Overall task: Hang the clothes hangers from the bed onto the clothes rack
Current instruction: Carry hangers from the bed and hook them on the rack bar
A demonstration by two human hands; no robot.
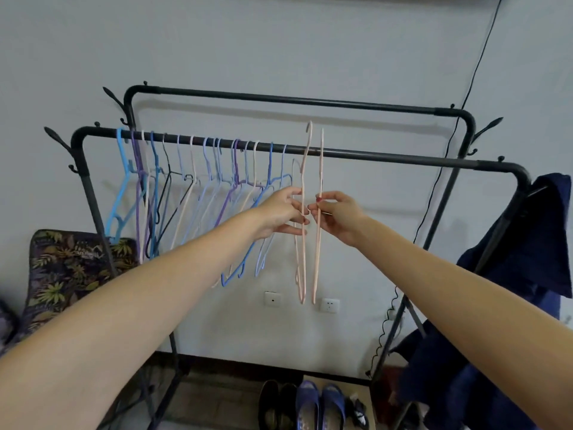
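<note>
I have both arms stretched toward the clothes rack (pixel 387 156), each hand pinching a pale pink hanger edge-on in front of the near rail. My left hand (pixel 283 212) has its fingers curled round the left pink hanger (pixel 303 243), whose hook rises above the rail and, as far as I can tell, is not over it. My right hand (pixel 336 217) pinches the right pink hanger (pixel 318 249) between thumb and fingertips; its top also pokes above the rail. The two hands are just beside each other, nearly touching.

To the left of my left hand, a crowded row of hung hangers (pixel 198 181) in blue, purple, white and black fills that stretch of the rail, the nearest ones brushing close behind my left wrist. To the right of my right hand the rail is bare up to its corner, where a dark blue garment (pixel 533 243) drapes. Behind both hands runs the rack's back rail (pixel 294 100). Below my hands sit two wall sockets (pixel 273 298), and further down, shoes (pixel 310 405) on the floor. A floral cushion (pixel 68 268) lies beneath my left forearm.
</note>
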